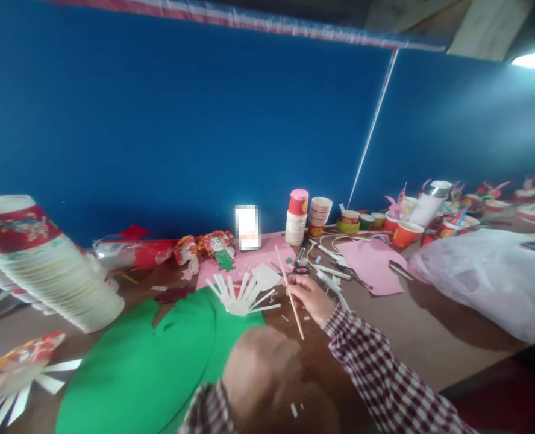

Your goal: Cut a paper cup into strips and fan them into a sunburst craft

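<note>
My right hand (310,297) pinches a thin wooden stick (289,291) that slants over the brown table. Just left of it lies a white paper cup cut into a fan of strips (243,295), resting on the edge of a green foam sheet (150,361). My left hand (261,377) is close to the camera, blurred, above the green sheet; its fingers do not show. Both sleeves are red-and-white check.
A long stack of paper cups (46,265) lies at the left. Pink sheets (373,265), scissors, paper dolls (217,244), stacked cups (298,217) and red cups (405,232) line the blue wall. A white plastic bag (488,277) sits at the right. Another cut cup (14,374) lies bottom left.
</note>
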`<state>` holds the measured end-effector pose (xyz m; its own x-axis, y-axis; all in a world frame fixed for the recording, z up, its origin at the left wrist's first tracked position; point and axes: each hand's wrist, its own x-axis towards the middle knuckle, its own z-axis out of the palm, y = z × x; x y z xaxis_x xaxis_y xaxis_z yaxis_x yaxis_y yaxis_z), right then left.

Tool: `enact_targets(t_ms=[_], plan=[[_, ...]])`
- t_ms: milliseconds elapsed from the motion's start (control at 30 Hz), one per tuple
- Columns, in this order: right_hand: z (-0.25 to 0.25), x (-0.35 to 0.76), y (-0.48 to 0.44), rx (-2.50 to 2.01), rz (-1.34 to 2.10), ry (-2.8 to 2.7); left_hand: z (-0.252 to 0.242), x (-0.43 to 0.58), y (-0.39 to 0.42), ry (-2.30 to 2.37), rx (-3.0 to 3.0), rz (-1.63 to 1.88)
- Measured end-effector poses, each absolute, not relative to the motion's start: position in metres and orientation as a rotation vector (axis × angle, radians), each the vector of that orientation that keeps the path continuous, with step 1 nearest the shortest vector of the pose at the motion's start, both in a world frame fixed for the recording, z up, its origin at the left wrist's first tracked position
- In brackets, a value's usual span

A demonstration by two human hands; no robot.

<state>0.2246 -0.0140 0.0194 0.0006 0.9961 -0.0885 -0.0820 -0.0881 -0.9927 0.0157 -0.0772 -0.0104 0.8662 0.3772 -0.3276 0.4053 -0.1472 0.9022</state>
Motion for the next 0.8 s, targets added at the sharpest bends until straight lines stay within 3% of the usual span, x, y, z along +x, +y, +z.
enact_targets(t_ms=[133,467,633,800], plan=[[0.017,0.225,-0.012,-1.250,1.314,-0.976,0.036,0.036,-0.017,1.193,2.456,0.653],[0.014,0.222,-0.015,-1.350,1.306,-1.227,0.009,0.039,-0.005,1.267,2.854,0.711],[0.011,0.216,-0.013,-1.270,1.290,-1.271,0.020,0.029,-0.001,1.187,2.511,1.159],[0.005,0.213,-0.011,-1.223,1.261,-1.260,0.030,0.021,0.003,1.146,1.610,1.449]])
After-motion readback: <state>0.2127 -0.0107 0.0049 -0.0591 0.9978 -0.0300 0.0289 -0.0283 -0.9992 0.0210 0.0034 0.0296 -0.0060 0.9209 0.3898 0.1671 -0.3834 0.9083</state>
